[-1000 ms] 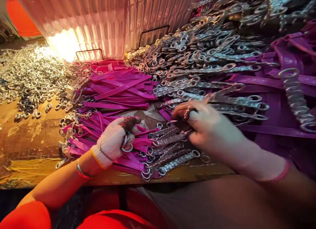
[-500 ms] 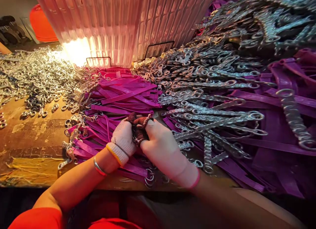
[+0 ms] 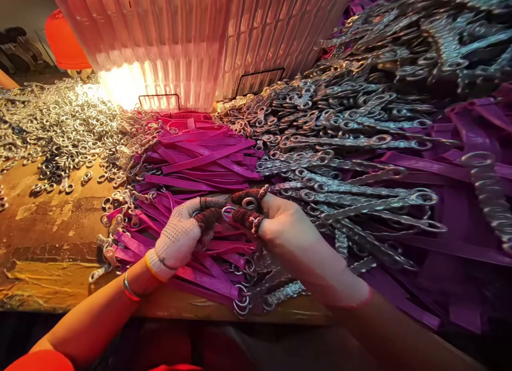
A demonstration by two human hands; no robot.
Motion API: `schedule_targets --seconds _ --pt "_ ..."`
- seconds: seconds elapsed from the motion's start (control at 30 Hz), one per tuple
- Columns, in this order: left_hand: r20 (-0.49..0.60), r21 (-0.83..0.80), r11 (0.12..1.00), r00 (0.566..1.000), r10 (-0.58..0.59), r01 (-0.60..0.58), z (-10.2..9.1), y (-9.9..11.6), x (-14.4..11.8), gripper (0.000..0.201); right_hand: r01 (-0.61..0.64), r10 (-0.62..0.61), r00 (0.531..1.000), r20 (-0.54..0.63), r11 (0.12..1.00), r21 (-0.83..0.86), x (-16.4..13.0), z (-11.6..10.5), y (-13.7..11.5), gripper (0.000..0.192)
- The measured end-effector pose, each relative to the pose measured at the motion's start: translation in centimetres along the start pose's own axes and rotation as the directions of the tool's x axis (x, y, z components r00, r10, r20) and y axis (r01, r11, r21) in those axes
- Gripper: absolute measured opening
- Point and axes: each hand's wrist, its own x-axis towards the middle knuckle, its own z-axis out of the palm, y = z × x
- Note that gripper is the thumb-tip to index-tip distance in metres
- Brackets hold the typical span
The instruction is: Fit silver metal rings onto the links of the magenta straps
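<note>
In the head view, we hold our left hand, in a white knitted glove with dark red fingertips, and our right hand, gloved alike, together over the flat magenta plastic straps piled on the worn wooden table. Between them sits a small silver metal ring, just above the straps; both sets of fingertips pinch around it. A heap of silver twisted-link chains lies to the right, loose silver rings to the left.

no readable text, labels or numbers
</note>
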Motion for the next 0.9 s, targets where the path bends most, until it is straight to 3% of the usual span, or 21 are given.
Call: schedule_targets --seconds 0.07,0.17,0.27,0.37,0.47,0.6,0.67,0.77,0.9 --pt "0.030 0.273 0.948 0.986 0.161 -0.163 -0.5 0.4 -0.2 0.029 -0.113 0.108 0.986 0.123 0.993 0.036 0.0 -0.4 0.0 0.040" --pt "0.152 0.521 0.778 0.935 0.321 -0.351 -1.1 0.5 -0.2 0.024 -0.258 0.242 0.942 0.234 0.965 0.039 -0.3 -0.6 0.0 0.032" --pt "0.198 0.603 0.696 0.918 0.344 -0.391 -1.2 0.3 -0.1 0.020 -0.108 0.134 0.971 0.197 0.985 -0.138 -0.8 -0.1 -0.1 0.020" --pt "0.092 0.616 0.731 0.949 0.302 -0.293 -0.9 0.4 -0.1 0.018 0.189 -0.138 0.978 0.158 0.907 -0.377 -1.1 0.3 -0.4 0.030" --pt "-0.012 0.490 0.862 0.988 0.154 -0.128 -0.4 1.0 -0.1 0.017 0.336 -0.265 0.941 0.209 0.671 -0.661 -1.2 0.5 -0.6 0.043" --pt "0.051 0.235 0.971 0.997 -0.064 0.050 0.0 1.8 0.0 0.018 0.245 -0.121 0.968 0.220 0.266 -0.932 -1.3 0.4 -1.4 0.029" --pt "0.135 0.191 0.975 0.980 -0.144 0.117 0.1 2.3 0.0 0.020 0.240 -0.085 0.970 0.230 0.141 -0.960 -1.6 0.4 -2.1 0.021" --pt "0.208 0.165 0.965 0.949 -0.237 0.205 0.5 3.1 0.2 0.024 0.260 -0.122 0.960 0.251 0.057 -0.964 -1.9 0.6 -2.9 0.016" --pt "0.146 0.090 0.972 0.962 -0.229 0.217 1.4 4.1 0.6 0.023 0.204 -0.244 0.950 0.195 0.009 -0.979 -2.2 0.8 -3.3 0.020"
